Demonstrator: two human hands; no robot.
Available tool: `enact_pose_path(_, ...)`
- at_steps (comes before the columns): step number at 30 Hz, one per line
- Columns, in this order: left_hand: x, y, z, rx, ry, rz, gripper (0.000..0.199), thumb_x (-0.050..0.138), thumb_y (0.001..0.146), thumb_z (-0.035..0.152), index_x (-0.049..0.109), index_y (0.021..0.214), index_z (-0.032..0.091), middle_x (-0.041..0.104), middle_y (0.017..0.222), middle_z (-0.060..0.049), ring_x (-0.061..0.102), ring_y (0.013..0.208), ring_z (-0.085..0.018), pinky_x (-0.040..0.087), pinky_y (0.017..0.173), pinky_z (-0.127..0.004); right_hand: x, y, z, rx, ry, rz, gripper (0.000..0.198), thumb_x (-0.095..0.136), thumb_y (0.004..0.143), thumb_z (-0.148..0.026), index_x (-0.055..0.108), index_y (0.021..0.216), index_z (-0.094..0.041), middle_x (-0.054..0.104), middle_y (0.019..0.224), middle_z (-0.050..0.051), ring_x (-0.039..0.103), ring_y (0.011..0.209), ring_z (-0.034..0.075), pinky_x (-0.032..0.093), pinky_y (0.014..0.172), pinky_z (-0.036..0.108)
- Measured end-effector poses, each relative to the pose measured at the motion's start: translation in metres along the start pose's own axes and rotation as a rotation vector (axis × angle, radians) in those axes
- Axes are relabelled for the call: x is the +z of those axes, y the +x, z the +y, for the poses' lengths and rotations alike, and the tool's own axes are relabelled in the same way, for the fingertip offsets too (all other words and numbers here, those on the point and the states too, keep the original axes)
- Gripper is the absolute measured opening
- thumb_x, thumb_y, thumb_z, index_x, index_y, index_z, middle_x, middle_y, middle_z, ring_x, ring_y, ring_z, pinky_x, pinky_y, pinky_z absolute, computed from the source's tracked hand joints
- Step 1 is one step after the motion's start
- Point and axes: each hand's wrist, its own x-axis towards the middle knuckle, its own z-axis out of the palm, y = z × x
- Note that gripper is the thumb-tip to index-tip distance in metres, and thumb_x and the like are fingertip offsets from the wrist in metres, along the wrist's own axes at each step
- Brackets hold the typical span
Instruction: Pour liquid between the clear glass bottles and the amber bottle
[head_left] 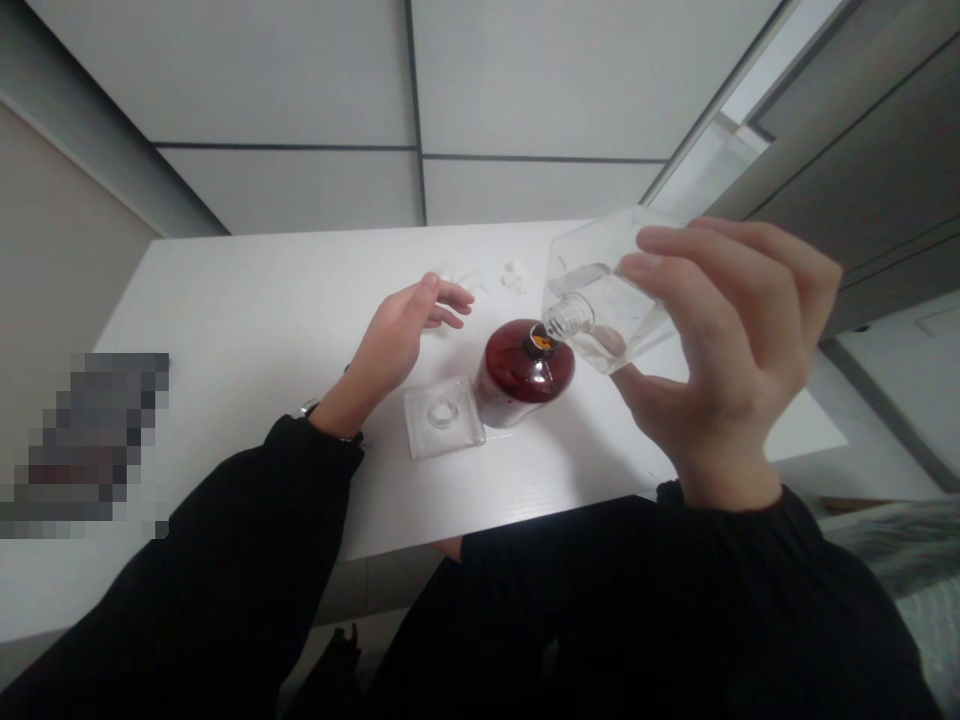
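Note:
My right hand (739,335) grips a clear square bottle (592,255), tilted with its threaded neck down. The neck sits at the dark mouth of a round red-brown bottle (510,370) that stands upright on the table. A patch of orange shows inside that mouth. Some clear liquid seems to lie in the tilted bottle. My left hand (401,335) is held to the left of the red-brown bottle, fingers apart, with nothing in it. Nearer to me stands a second clear square container (424,440) with a round opening on top, close beside the red-brown bottle.
Small crumpled white pieces (514,277) and a thin clear scrap (469,280) lie behind the bottles on the white table (225,330). A blurred-out dark object (90,440) is at the left. Pale panels (285,75) rise behind the table's far edge.

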Motion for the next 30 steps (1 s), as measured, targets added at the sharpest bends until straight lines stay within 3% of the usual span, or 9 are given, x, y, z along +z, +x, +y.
enact_pose_path(5,-0.0006,0.0008,-0.0032,0.026,0.0,-0.005,0.061,0.042,0.106,0.069,0.076,0.096,0.019,0.079,0.108,-0.01,0.074,0.089,-0.018,0.057,0.091,-0.033,-0.0003,0.0003,-0.0009,0.037,-0.001,-0.011,0.043,0.064,0.101,-0.027,0.065,0.144,-0.028,0.072,0.133,0.003,0.067,0.124,0.024,0.055,0.113,0.046)
enact_pose_path(16,0.0001,0.0005,-0.0023,0.006,-0.014,0.004,0.059,0.043,0.107,0.066,0.076,0.096,0.018,0.078,0.11,-0.01,0.074,0.09,-0.018,0.057,0.092,-0.033,0.0003,-0.0004,0.0032,-0.023,-0.029,0.001,0.041,0.062,0.101,-0.028,0.064,0.142,-0.023,0.071,0.132,0.003,0.067,0.122,0.023,0.057,0.109,0.045)
enact_pose_path(22,0.0002,0.0006,-0.0029,0.017,-0.014,0.004,0.06,0.043,0.106,0.068,0.075,0.097,0.018,0.079,0.111,-0.01,0.074,0.09,-0.017,0.058,0.092,-0.032,-0.002,0.0014,-0.003,0.039,-0.019,-0.03,0.05,0.063,0.099,-0.024,0.059,0.149,-0.033,0.072,0.133,0.002,0.066,0.124,0.023,0.057,0.111,0.045)
enact_pose_path(30,0.0001,0.0006,-0.0027,0.02,-0.003,0.0,0.059,0.041,0.108,0.064,0.076,0.098,0.018,0.079,0.113,-0.01,0.074,0.09,-0.017,0.058,0.091,-0.031,-0.0004,0.001,-0.0026,0.047,-0.008,-0.012,0.048,0.057,0.103,-0.028,0.057,0.15,-0.038,0.071,0.135,-0.001,0.067,0.123,0.024,0.057,0.111,0.049)
